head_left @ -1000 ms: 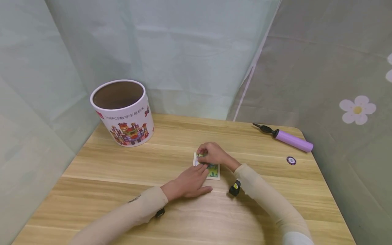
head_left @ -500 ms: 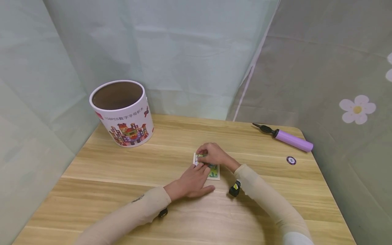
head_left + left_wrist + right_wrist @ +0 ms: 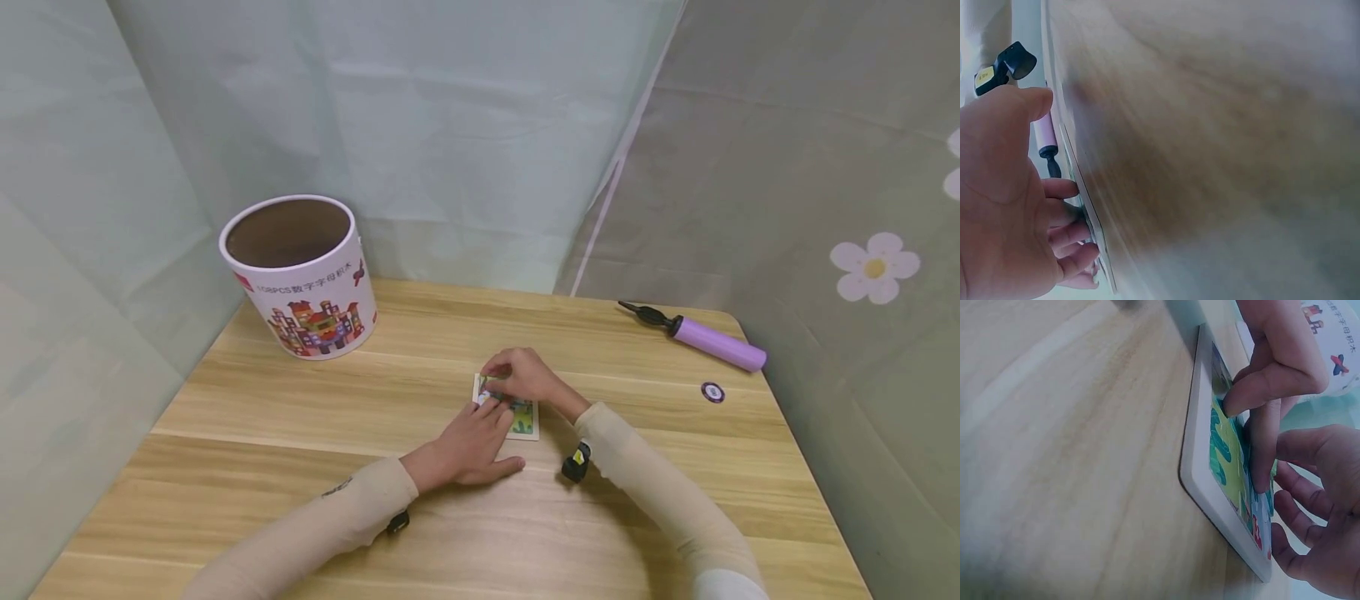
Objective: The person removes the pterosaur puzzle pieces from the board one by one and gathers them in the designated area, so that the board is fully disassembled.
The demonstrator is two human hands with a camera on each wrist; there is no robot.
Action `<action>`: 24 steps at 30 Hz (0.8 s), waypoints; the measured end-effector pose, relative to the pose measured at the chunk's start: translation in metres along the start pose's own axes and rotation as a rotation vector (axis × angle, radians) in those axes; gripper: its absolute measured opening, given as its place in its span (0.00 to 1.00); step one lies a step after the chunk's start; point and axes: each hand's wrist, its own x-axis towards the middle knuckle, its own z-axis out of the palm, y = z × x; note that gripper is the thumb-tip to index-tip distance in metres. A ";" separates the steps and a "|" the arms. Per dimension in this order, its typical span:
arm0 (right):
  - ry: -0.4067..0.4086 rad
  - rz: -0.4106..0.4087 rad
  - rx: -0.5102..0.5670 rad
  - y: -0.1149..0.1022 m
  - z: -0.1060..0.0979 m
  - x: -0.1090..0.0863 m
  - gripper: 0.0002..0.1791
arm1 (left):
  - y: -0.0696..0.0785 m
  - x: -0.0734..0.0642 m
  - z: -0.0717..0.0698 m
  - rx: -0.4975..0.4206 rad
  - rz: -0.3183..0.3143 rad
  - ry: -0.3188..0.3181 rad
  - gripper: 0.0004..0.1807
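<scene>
A small flat jigsaw puzzle board (image 3: 525, 425) with a pale border and a green picture lies on the table. My left hand (image 3: 468, 448) reaches over from the lower left, its fingertips resting on the picture and its thumb spread out to the side. At the board's far left part, my right hand (image 3: 525, 377) bends its thumb and fingers together over the surface. In the right wrist view, a green puzzle piece (image 3: 1274, 472) shows between the right hand's thumb and fingers, partly hidden. The left wrist view shows the left fingers (image 3: 1069, 234) against the thin board edge.
A white printed bucket (image 3: 318, 304) stands at the back left of the wooden table (image 3: 420, 358). Toward the back right lies a purple hand pump (image 3: 716, 343) with a black nozzle, and a round dark chip (image 3: 713, 392) sits in front of it. Curtains hang behind and beside the table.
The left hand has shifted slightly to the right, its thumb farther out. The right fingers have moved a little over the board's far left corner; the board has stayed in place.
</scene>
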 end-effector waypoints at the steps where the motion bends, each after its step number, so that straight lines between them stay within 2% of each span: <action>1: 0.001 -0.002 -0.010 0.000 0.000 0.000 0.08 | 0.000 0.000 0.000 0.002 0.001 0.000 0.33; 6: -0.009 -0.008 -0.014 0.001 -0.003 0.001 0.07 | 0.000 0.001 0.001 0.009 0.005 -0.006 0.35; 15: 0.002 -0.009 0.060 0.003 -0.005 -0.001 0.06 | 0.001 0.000 -0.001 0.026 0.018 -0.022 0.37; 19: 0.028 -0.020 0.123 0.002 -0.006 -0.004 0.06 | -0.001 -0.002 -0.002 0.033 0.029 -0.031 0.40; 24: 0.098 -0.013 0.171 0.000 -0.013 -0.011 0.07 | -0.003 -0.005 -0.005 0.015 0.039 -0.044 0.43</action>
